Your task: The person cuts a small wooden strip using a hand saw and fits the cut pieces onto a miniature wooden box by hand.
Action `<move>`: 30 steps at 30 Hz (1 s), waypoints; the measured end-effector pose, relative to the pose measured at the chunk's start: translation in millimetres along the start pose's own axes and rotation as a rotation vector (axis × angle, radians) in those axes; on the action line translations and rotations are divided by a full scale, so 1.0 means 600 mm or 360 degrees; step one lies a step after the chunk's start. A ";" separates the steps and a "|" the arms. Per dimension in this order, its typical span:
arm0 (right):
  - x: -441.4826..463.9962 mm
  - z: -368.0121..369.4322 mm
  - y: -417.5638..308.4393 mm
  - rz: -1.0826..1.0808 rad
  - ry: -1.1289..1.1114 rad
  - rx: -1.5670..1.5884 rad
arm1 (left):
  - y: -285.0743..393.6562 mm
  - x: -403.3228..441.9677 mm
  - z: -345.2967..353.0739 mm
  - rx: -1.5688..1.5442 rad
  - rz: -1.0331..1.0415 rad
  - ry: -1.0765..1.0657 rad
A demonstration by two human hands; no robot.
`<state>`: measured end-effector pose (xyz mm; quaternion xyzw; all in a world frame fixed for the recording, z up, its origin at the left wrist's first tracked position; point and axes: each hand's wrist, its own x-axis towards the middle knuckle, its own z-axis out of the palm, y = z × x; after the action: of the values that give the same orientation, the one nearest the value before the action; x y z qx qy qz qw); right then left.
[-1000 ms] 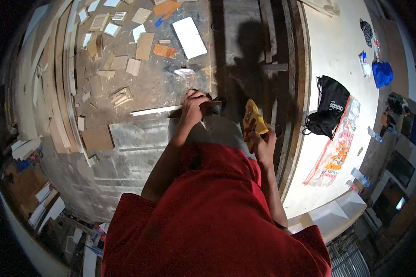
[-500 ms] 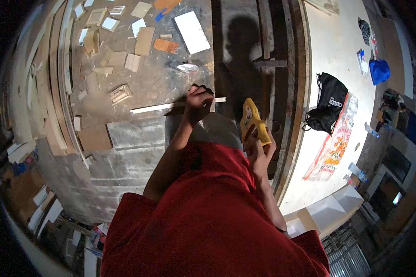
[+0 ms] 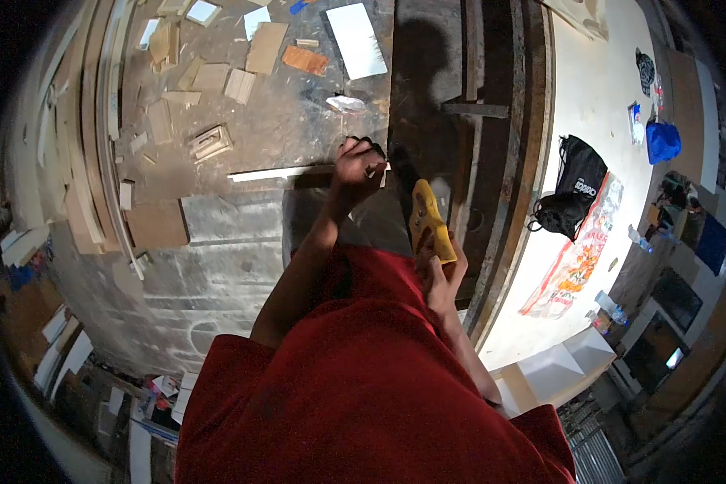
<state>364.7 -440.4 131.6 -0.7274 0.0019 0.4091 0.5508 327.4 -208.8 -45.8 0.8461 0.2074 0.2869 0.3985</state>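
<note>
My right hand (image 3: 442,264) is wrapped round the yellow handle (image 3: 426,214) of a handsaw. The saw's dark blade (image 3: 406,176) points away from me, its far part close to the right end of a thin white strip (image 3: 278,173). That strip lies across the table near its edge. My left hand (image 3: 358,168) is closed over the strip near that end, fingers curled; part of the strip is hidden under the hand. A small whitish piece (image 3: 345,104) rests on the table just beyond my left hand.
Wood offcuts (image 3: 210,77) and a white panel (image 3: 356,41) lie on the worktable (image 3: 298,105). Long boards (image 3: 89,121) line the left side. Right of a dark gap with wooden beams (image 3: 508,161), a white surface (image 3: 589,89) holds a black drawstring bag (image 3: 577,181).
The saw has turned and shifted left, so its blade now shows beside the strip's end. My left hand stays closed on the strip. The whole view has shifted slightly.
</note>
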 end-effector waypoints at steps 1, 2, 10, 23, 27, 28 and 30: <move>-0.001 0.005 0.007 -0.0078 0.0059 -0.0025 | -0.001 -0.001 0.001 -0.0003 -0.0003 0.0003; -0.002 0.006 0.013 -0.0157 0.0120 -0.0051 | -0.002 -0.001 0.003 0.0011 0.0002 0.0020; -0.012 -0.007 0.024 0.0171 0.0081 -0.0205 | -0.005 -0.013 0.002 0.0155 -0.0017 0.0088; -0.003 0.030 0.002 -0.0185 0.0547 -0.0125 | -0.008 -0.025 0.047 0.1004 -0.0226 0.0110; -0.007 -0.020 -0.006 0.0259 -0.0211 -0.0383 | -0.008 -0.007 0.021 0.0798 -0.0065 -0.0103; -0.011 -0.009 -0.008 0.0281 -0.0136 -0.0381 | -0.011 -0.006 0.026 0.0792 -0.0056 -0.0104; -0.016 0.011 -0.017 0.0301 -0.0047 -0.0371 | -0.021 -0.004 0.043 0.0789 -0.0501 -0.0147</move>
<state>359.0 -435.2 144.8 -0.7770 0.0149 0.4671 0.4217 340.7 -217.1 -70.2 0.8872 0.3814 0.1232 0.2284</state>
